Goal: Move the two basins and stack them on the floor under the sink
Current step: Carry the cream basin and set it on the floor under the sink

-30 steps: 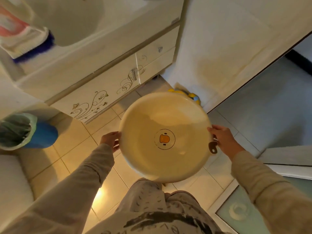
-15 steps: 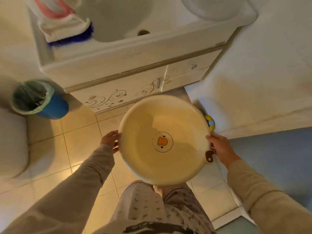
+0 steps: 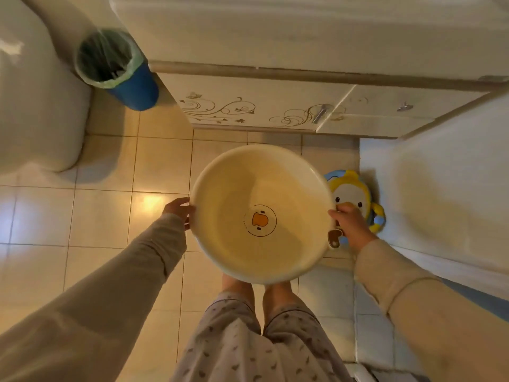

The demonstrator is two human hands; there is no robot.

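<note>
Head view, hands: we see both hands on one basin (image 3: 261, 213), one on each side of its rim.
Left hand (image 3: 178, 209): fingers curled round the basin's left rim, thumb on top; grasping it, not spread wide.
Right hand (image 3: 350, 223): clamped on the right rim, thumb over the edge, just above a small brown hang-tab (image 3: 334, 238).
Basin, look: round, cream plastic, open side up, approx. level; a duck-face print (image 3: 259, 219) w/ orange bill in the centre of the bottom. Inside looks bare.
Basin, place: held in the air over the tiled floor (image 3: 104, 216), in front of the sink cabinet (image 3: 261, 106) w/ its swirl pattern; our two feet show just below its near rim.
Count, basins: we make out 1 only.
Count, hands: 2, both in beige sleeves.
Other things: 1 blue bin (image 3: 118, 67) w/ a green liner, left of the cabinet; 1 toilet (image 3: 35, 100) at far left; 1 yellow-and-blue kids' item w/ a duck face (image 3: 355, 197) on the floor, right of the basin, partly behind the right hand.
</note>
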